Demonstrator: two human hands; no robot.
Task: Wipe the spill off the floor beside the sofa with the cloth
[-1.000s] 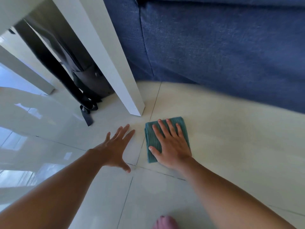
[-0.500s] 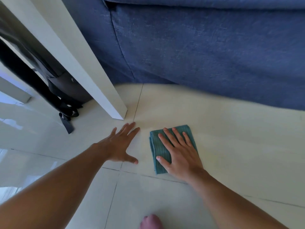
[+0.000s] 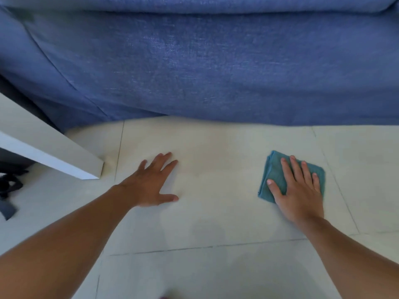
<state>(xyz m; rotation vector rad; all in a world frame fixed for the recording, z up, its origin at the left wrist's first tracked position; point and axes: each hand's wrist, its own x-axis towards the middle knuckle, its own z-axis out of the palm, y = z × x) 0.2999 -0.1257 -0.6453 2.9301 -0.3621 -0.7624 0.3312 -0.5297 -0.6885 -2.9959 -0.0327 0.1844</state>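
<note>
A folded teal cloth point(image 3: 272, 172) lies flat on the pale tiled floor point(image 3: 216, 212), a short way in front of the blue sofa point(image 3: 216, 61). My right hand point(image 3: 296, 190) presses down on the cloth with fingers spread and covers most of it. My left hand point(image 3: 154, 183) rests flat on the bare tile to the left, fingers apart, holding nothing. I cannot make out any spill on the floor.
A white table leg point(image 3: 54, 154) slants down to the floor at the left. A dark bag with straps point(image 3: 8, 186) sits behind it at the left edge. The sofa front fills the whole upper part of the view.
My right hand has slid the cloth well to the right, away from the table leg. The view has swung right too, and my left hand now sits farther from the cloth.
</note>
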